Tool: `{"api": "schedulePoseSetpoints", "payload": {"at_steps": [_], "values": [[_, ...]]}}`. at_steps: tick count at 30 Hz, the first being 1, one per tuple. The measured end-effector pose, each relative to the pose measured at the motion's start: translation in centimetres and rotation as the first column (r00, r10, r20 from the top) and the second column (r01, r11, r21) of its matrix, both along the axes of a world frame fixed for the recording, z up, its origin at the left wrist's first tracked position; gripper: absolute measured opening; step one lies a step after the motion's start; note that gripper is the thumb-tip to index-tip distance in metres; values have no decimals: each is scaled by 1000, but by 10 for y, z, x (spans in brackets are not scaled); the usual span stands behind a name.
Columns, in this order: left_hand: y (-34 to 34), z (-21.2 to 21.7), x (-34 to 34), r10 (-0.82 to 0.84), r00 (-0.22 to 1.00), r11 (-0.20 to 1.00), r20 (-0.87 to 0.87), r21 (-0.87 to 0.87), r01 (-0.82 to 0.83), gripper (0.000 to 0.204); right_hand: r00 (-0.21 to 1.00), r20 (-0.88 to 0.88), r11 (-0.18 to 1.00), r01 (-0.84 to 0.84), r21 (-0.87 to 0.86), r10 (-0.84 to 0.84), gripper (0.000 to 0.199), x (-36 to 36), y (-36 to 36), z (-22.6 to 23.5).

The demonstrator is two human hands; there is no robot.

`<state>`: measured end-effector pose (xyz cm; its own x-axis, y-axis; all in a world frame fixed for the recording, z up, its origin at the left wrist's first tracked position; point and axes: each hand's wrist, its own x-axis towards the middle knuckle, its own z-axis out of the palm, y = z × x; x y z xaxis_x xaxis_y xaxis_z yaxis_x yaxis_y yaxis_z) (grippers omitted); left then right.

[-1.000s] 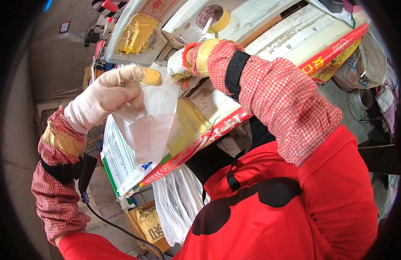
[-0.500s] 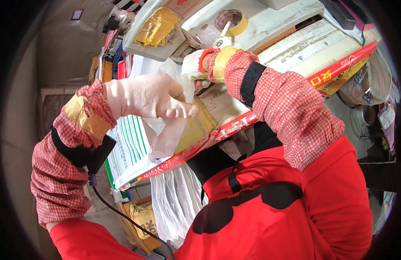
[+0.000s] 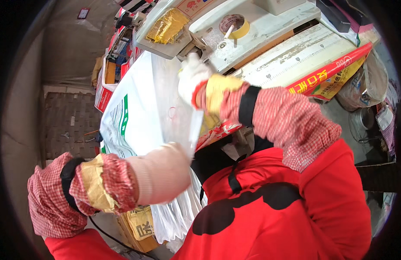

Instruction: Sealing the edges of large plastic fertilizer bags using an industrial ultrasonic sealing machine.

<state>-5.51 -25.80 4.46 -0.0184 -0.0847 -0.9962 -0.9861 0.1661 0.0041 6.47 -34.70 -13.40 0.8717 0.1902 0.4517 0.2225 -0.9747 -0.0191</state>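
Observation:
A translucent plastic sheet or bag [image 3: 170, 95] runs from under the sewing machine's head [image 3: 165, 32] toward me, over a white sack [image 3: 135, 84] with green print. My left hand [image 3: 168, 167], in a pale knit glove, is closed at the near end of the plastic, its fingers mostly hidden behind the wrist and the film. My right hand [image 3: 194, 78], in a white glove, is beside the plastic's right edge, its fingertips close to the machine's needle area. Motion blurs the right fingers, so their grip is unclear.
A yellow tape roll [image 3: 235, 27] lies on the machine's pale bed. Red printed edging [image 3: 330, 73] runs along the worktable's front. White sacks [image 3: 176, 212] hang below the table. At right is a clear plastic bag [image 3: 365, 82]; at left, a brown woven mat [image 3: 72, 125].
My left hand has moved down toward me, drawing the plastic out longer. My right hand has shifted slightly left and lower. More of the white sack shows, bulging to the left.

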Motion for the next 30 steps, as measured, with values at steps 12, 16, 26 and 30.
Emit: {"api": "schedulePoseSetpoints", "payload": {"at_steps": [12, 16, 26, 30], "values": [[-3, -24, 13, 89, 973, 880, -215, -441, -178, 11, 996, 86, 542, -50, 839, -40, 30, -82, -30, 21], [7, -27, 13, -22, 946, 812, -325, -557, -173, 8, 862, -505, 729, 369, 576, -38, 37, -58, -22, 23], [-22, -12, 39, 207, 974, 915, 88, -371, -160, 12, 988, 102, 983, 101, 156, -118, 23, -26, 44, -69], [6, 12, 41, -61, 969, 980, 240, -171, 104, 12, 980, -198, 999, 22, -26, -27, 26, -34, 30, -36]]}}
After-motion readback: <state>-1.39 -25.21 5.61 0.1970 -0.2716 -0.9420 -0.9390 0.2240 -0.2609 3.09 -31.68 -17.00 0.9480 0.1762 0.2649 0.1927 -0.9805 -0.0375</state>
